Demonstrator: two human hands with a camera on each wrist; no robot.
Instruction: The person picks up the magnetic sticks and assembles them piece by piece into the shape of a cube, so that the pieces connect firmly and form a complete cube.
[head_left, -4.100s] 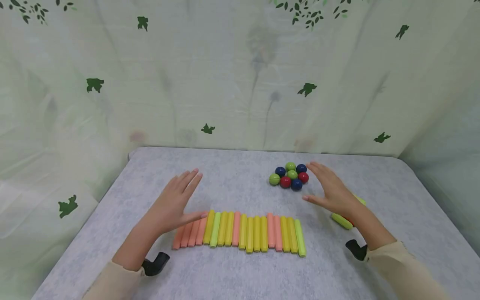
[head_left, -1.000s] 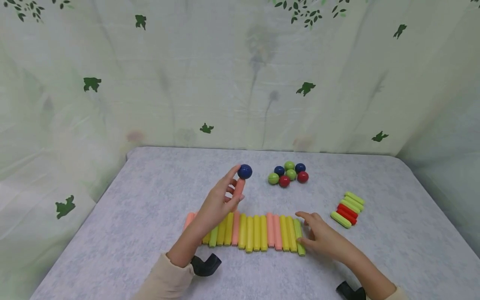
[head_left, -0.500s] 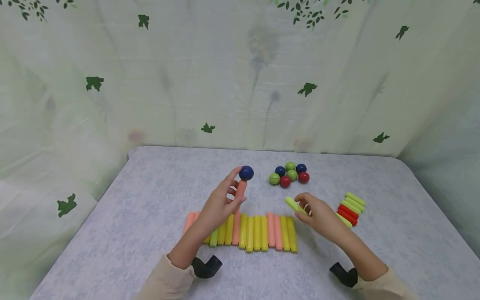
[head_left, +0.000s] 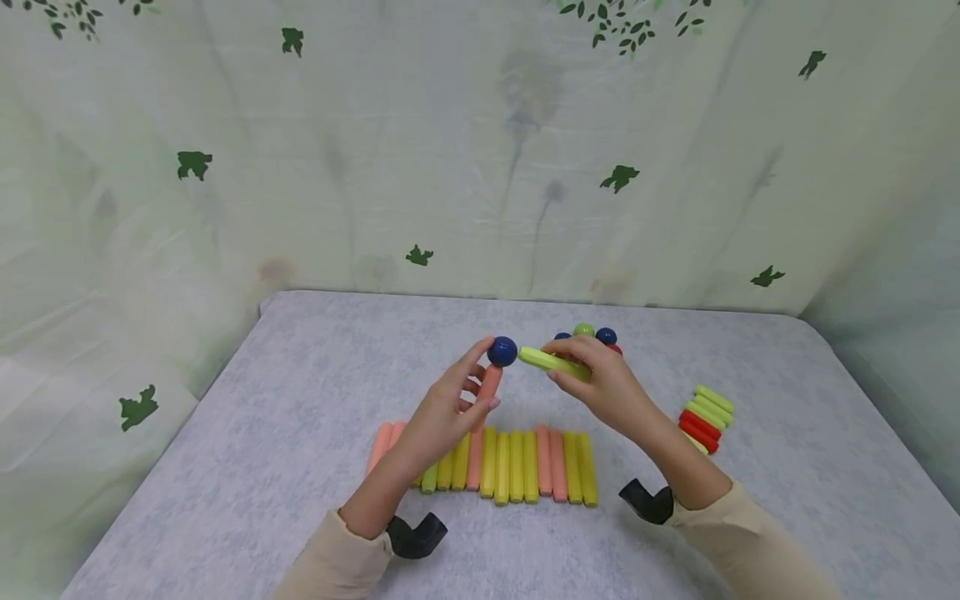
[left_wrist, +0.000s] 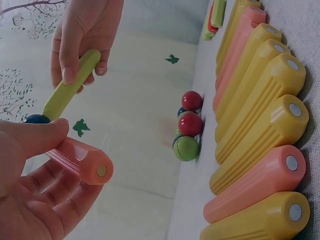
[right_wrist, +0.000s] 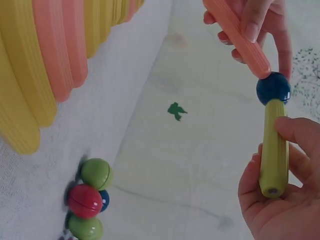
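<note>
Green stick: held above the table, over the middle of its far half; also seen in the right wrist view and the left wrist view.
Long axis: runs left to right in the head view, almost level, left end slightly farther; that end points at the blue ball and touches it in the right wrist view.
Right hand: thumb and curled fingers pinch the green stick along its right half; left half of the stick is bare.
Left hand: thumb and fingers pinch the pink stick, which stands nearly upright with the blue ball on its top end; index fingertip lies against the ball.
Joint: the two sticks meet at the ball at roughly a right angle.
Room near: row of sticks, yellow and pink, lies flat below the hands, side by side, long axes near to far; hands are clear above it.
Room far: cluster of balls sits just behind the right hand, partly hidden by it; open grey surface beyond, up to the table's far edge and the curtain.
Room right: small pile of sticks, green and red, lies well apart from the hands, short of the right edge.
Room left: open grey surface from the row to the left edge.
</note>
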